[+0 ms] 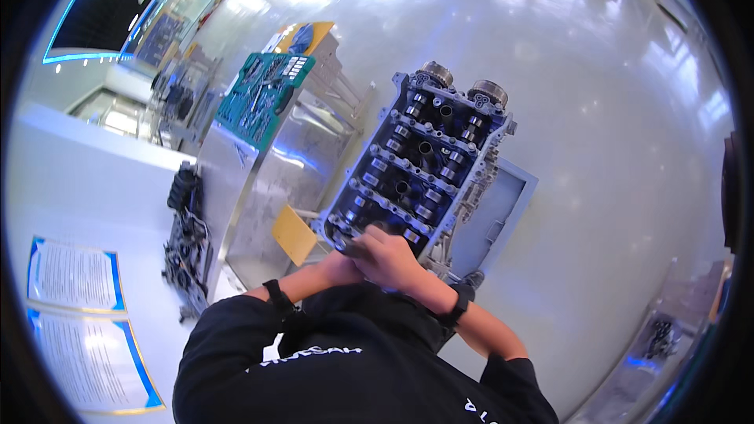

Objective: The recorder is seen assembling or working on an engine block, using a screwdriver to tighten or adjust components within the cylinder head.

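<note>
Both hands, the right hand [393,255] over the left hand [342,267], close together around a part too hidden to name at the near end of the engine cylinder head [420,161], apparently for pressing leverage.

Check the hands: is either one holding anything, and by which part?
Cannot be told. Both hands, right hand over left hand, press together at the near end of the cylinder head; something dark shows at the fingertips, too small to identify.

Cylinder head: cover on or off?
Off. The cylinder head lies open on top, with camshafts and bearing caps exposed; both hands rest at its near end.
</note>
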`<state>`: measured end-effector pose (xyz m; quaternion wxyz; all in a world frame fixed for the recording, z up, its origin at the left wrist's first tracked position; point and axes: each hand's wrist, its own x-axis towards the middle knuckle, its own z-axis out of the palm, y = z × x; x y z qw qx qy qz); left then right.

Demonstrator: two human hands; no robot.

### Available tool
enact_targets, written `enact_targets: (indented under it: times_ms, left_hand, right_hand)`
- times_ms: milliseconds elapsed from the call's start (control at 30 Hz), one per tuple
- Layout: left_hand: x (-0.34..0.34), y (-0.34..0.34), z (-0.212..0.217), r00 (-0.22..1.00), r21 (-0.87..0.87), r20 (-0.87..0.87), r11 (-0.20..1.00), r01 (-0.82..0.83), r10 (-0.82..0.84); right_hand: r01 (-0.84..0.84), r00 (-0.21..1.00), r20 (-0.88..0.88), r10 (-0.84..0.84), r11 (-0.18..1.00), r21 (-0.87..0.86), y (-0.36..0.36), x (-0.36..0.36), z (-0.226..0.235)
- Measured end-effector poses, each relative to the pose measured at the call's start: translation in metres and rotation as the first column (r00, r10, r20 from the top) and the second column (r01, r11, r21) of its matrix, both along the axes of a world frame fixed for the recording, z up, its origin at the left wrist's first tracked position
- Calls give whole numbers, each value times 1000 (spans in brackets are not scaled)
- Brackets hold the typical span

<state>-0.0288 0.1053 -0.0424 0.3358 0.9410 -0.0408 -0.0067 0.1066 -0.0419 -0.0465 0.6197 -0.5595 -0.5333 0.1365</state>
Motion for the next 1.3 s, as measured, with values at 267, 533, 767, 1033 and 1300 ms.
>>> enact_targets:
  times_ms: [267,533,767,1033,1300]
  left_hand:
    - [55,23,25,890,51,128,899,434,-437]
    - [50,34,-8,868,-92,210,874,476,-451]
    - [48,28,-20,831,-81,357,871,484,-428]
    - [45,22,-23,868,-103,329,899,425,-373]
    - [35,24,-14,951,-420,209,857,298,-228]
  right_hand:
    - [50,999,2,-50,992,-118,-17,-13,11]
    - [218,975,38,-218,916,-336,-8,-38,22]
    - [357,934,107,-341,906,-229,-6,-47,16]
    - [532,843,165,-513,841,-99,-1,-53,5]
    - [686,722,235,-651,718,-119,7,-76,11]
